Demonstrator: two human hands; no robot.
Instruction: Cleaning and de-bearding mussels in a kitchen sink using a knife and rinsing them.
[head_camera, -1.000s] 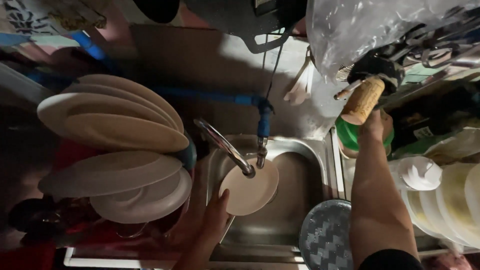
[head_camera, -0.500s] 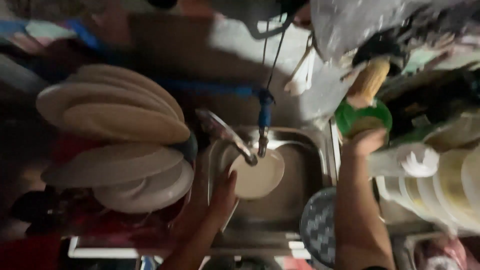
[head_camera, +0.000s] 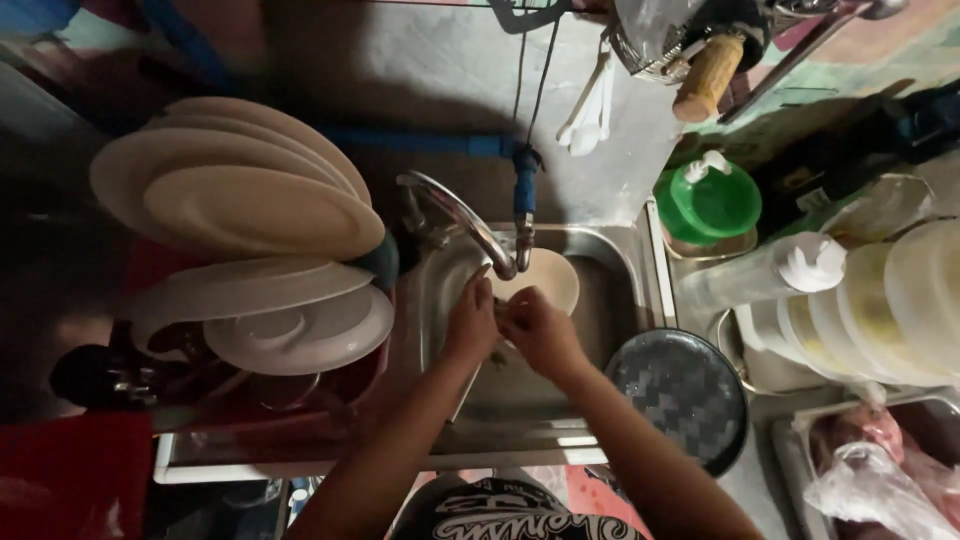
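Both hands meet over the steel sink (head_camera: 610, 300) under the curved metal tap (head_camera: 460, 215), left hand (head_camera: 470, 325) and right hand (head_camera: 535, 330) curled around the round cream plate (head_camera: 545, 278) (fingers partly hidden), washing step underway, white plates stacked left (head_camera: 250, 210).

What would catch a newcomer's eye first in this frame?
Both hands, the left hand and right hand, meet over the steel sink under the curved tap, against a pale plate. At left, a stack of cream plates fills a rack; a green soap bottle stands at right.
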